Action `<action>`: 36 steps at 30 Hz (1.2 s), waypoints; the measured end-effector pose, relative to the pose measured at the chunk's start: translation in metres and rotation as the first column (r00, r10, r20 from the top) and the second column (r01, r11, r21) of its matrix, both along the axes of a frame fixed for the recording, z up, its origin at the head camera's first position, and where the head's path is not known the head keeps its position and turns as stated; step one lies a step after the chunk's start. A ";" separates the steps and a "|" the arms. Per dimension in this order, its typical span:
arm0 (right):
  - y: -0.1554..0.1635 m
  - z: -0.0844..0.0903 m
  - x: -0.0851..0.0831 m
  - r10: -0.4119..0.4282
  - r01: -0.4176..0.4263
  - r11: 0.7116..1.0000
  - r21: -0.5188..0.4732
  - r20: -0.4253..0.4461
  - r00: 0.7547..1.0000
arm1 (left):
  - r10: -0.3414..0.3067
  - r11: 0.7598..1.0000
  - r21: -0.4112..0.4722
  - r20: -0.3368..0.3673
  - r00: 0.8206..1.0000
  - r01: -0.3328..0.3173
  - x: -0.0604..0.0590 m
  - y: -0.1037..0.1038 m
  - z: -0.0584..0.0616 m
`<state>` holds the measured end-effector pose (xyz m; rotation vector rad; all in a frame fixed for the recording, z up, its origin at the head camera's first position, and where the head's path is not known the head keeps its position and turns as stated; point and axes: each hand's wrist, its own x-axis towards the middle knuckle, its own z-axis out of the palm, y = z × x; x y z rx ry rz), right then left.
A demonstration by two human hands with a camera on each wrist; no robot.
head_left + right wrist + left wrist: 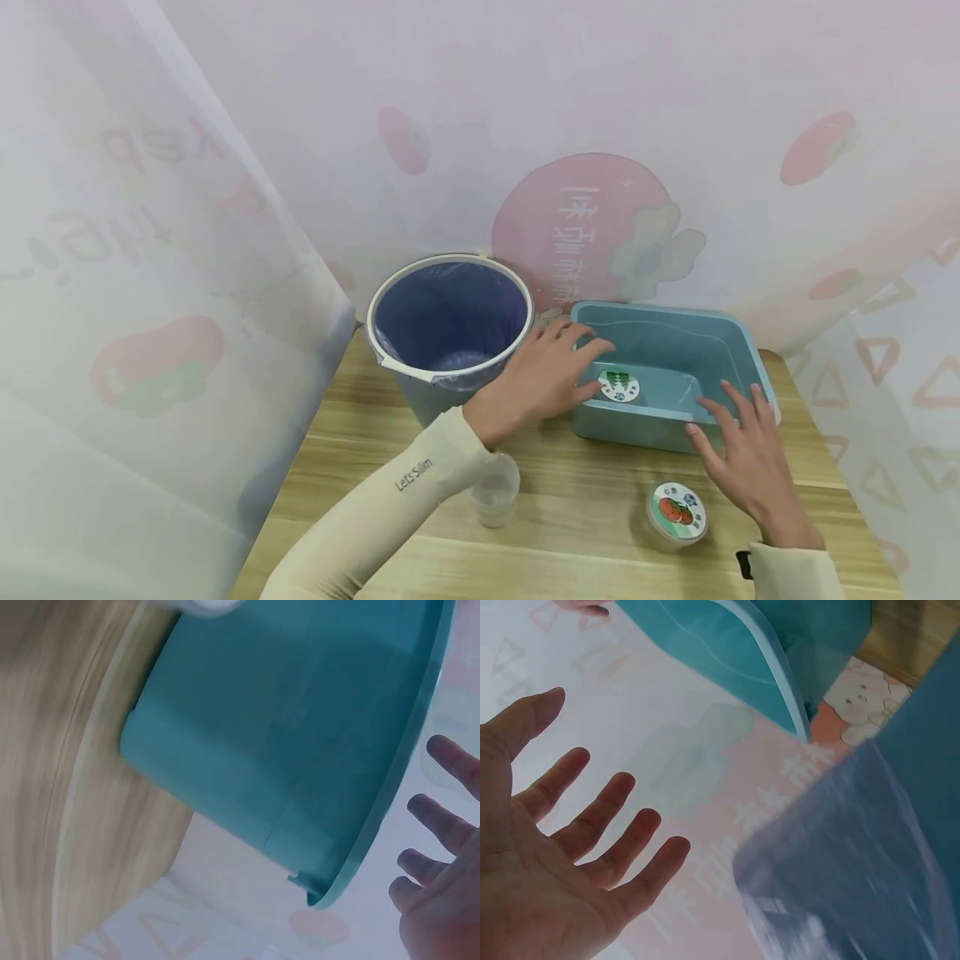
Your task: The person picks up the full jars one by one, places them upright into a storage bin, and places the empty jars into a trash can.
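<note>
My left hand (543, 375), fingers spread and lightly bent, is over the left end of a blue-green rectangular plastic tub (637, 423). In the left wrist view its palm (544, 900) holds nothing. Inside the tub, near those fingers, lies a round white lid or label (619, 386) with a green picture. My right hand (750, 458) hovers at the tub's front right rim, its fingers apart and bare. A clear container with a tomato-printed lid (678, 510) stands on the table, left of the right wrist.
A blue round bucket (420, 396) with a white rim and a plastic liner stands left of the tub. A clear plastic cup (495, 496) is beside my left sleeve. Printed cloth (450, 200) hangs behind and at both sides of the wooden table (570, 550).
</note>
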<state>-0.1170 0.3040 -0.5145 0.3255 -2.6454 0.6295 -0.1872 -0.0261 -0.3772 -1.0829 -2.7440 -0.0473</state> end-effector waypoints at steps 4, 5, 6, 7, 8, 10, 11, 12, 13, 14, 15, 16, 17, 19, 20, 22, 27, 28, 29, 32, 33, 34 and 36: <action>-0.005 0.000 0.003 0.017 -0.017 1.000 0.011 -0.008 1.000 | 0.011 0.999 0.037 0.018 1.000 -0.011 -0.001 -0.016 0.004; -0.007 0.000 0.003 0.020 -0.020 1.000 0.014 -0.009 1.000 | 0.016 0.999 0.044 0.018 1.000 -0.017 -0.002 -0.020 0.005; -0.008 0.000 0.004 0.021 -0.021 1.000 0.019 -0.009 1.000 | 0.020 0.998 0.057 0.023 1.000 -0.021 -0.002 -0.024 0.006; -0.009 0.000 0.005 0.022 -0.022 0.999 0.023 -0.009 1.000 | 0.027 0.998 0.062 0.022 0.999 -0.028 -0.002 -0.028 0.006; -0.010 0.000 0.006 0.023 -0.023 0.999 0.027 -0.010 1.000 | 0.033 0.997 0.066 0.016 0.999 -0.034 -0.002 -0.032 0.007; -0.014 0.000 0.008 0.024 -0.024 0.999 0.032 -0.008 1.000 | 0.047 0.996 0.076 0.004 0.999 -0.047 -0.002 -0.040 0.009; -0.015 0.000 0.010 0.026 -0.026 0.999 0.030 -0.007 1.000 | 0.053 0.995 0.081 -0.003 0.999 -0.053 -0.002 -0.045 0.010; -0.017 -0.001 0.011 0.029 -0.029 0.999 0.029 -0.007 1.000 | 0.060 0.994 0.087 -0.005 0.998 -0.059 -0.002 -0.050 0.010; -0.018 0.000 0.013 0.032 -0.031 0.999 0.027 -0.009 0.999 | 0.070 0.994 0.088 -0.010 0.997 -0.069 -0.001 -0.055 0.011; -0.020 0.000 0.015 0.035 -0.035 0.999 0.026 -0.012 0.999 | 0.078 0.993 0.093 -0.009 0.997 -0.077 0.000 -0.060 0.011; -0.022 0.000 0.016 0.041 -0.041 0.999 0.022 -0.013 0.999 | 0.088 0.991 0.099 -0.005 0.996 -0.087 0.000 -0.066 0.011; -0.023 0.000 0.018 0.046 -0.046 0.999 0.019 -0.017 0.999 | 0.098 0.990 0.102 -0.003 0.995 -0.097 0.001 -0.071 0.011; -0.025 0.000 0.019 0.051 -0.051 0.999 0.018 -0.024 0.998 | 0.108 0.989 0.103 -0.001 0.994 -0.107 0.002 -0.077 0.011; -0.027 0.001 0.023 0.058 -0.058 0.998 0.017 -0.034 0.998 | 0.129 0.986 0.104 0.005 0.992 -0.129 0.003 -0.089 0.011; -0.028 0.000 0.024 0.064 -0.063 0.998 0.015 -0.038 0.997 | 0.140 0.985 0.105 0.008 0.990 -0.140 0.004 -0.095 0.011; -0.031 -0.001 0.027 0.074 -0.074 0.997 0.014 -0.043 0.996 | 0.161 0.981 0.105 0.009 0.987 -0.161 0.005 -0.106 0.009; -0.039 -0.003 0.034 0.108 -0.108 0.994 0.016 -0.050 0.993 | 0.205 0.972 0.119 0.002 0.979 -0.203 0.007 -0.130 0.005; -0.042 -0.003 0.036 0.113 -0.113 0.994 0.015 -0.046 0.992 | 0.210 0.970 0.124 -0.002 0.978 -0.208 0.007 -0.135 0.004; -0.044 -0.003 0.037 0.119 -0.118 0.993 0.015 -0.045 0.992 | 0.217 0.968 0.128 -0.002 0.976 -0.215 0.008 -0.140 0.004; -0.050 -0.004 0.041 0.133 -0.133 0.991 0.013 -0.033 0.991 | 0.237 0.961 0.147 0.006 0.972 -0.235 0.010 -0.155 0.004; -0.052 -0.005 0.042 0.134 -0.133 0.991 0.017 -0.027 0.991 | 0.244 0.958 0.153 0.011 0.970 -0.243 0.010 -0.160 0.004; -0.053 -0.006 0.043 0.135 -0.135 0.991 0.021 -0.026 0.990 | 0.249 0.955 0.159 0.017 0.968 -0.249 0.010 -0.165 0.004; -0.055 -0.009 0.044 0.140 -0.139 0.990 0.024 -0.027 0.990 | 0.263 0.950 0.166 0.032 0.964 -0.265 0.011 -0.173 0.003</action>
